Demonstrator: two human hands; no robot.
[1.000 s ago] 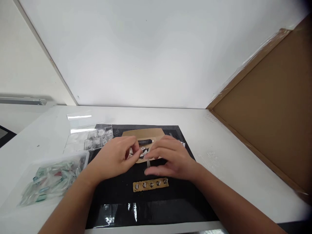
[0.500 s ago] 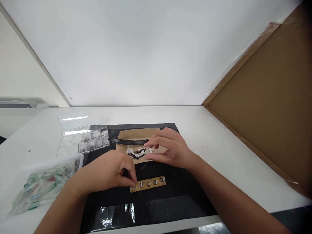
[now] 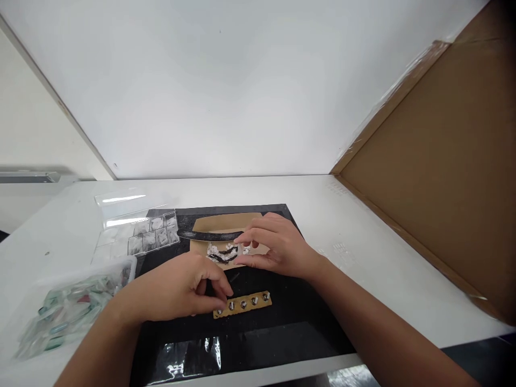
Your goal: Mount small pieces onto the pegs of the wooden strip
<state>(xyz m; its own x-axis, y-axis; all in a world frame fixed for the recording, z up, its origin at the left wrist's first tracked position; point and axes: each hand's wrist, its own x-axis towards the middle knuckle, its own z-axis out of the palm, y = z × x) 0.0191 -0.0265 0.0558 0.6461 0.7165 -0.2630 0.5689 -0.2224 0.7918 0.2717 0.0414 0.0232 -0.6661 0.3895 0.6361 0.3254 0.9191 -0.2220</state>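
Place: workshop-like | white worktop [image 3: 298,188] | black mat [image 3: 258,344] | compartment box [image 3: 155,236] | cardboard partition [image 3: 435,172]

My left hand [image 3: 207,287] is at the left end of a narrow gold strip [image 3: 249,303] with five small studs on a black mat [image 3: 250,336]; my right hand [image 3: 276,248] pinches a small translucent piece [image 3: 240,250] near a curved black file [image 3: 209,236].

You've got no legible text, labels, brands, numbers or signs anywhere in your head view. Any fine print is too small or blurred for you to read.
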